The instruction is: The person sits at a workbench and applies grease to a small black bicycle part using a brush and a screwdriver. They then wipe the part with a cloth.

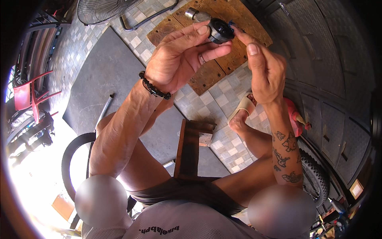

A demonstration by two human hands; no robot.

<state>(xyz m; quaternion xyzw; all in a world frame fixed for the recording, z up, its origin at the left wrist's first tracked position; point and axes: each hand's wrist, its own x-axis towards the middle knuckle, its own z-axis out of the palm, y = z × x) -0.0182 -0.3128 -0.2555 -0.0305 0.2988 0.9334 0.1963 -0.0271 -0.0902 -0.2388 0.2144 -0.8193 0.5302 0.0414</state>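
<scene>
Your left hand (175,59) pinches the round part (221,31) between thumb and fingers, the thumb on its near side and other fingers spread beneath it. The part is black with a hollow face, tilted and held up in the air; in view it lies over the middle of the board (251,20). Your right hand (267,71) has its index finger stretched to the part's right rim, with a blue smear (231,24) at the fingertip; you can't tell whether that tip touches the rim. Its thumb lies along the finger and the other fingers curl in; whether they hold anything is hidden.

By the board's upper left edge lies a metal cylinder (191,14), just beyond your left fingers. The fan (105,11) stands past the board's left corner. The grey sheet (107,55) lies on the floor, left of the board. Below the board's near corner is the rusty beam (186,151), between your legs, with your sandal (246,106) to its right.
</scene>
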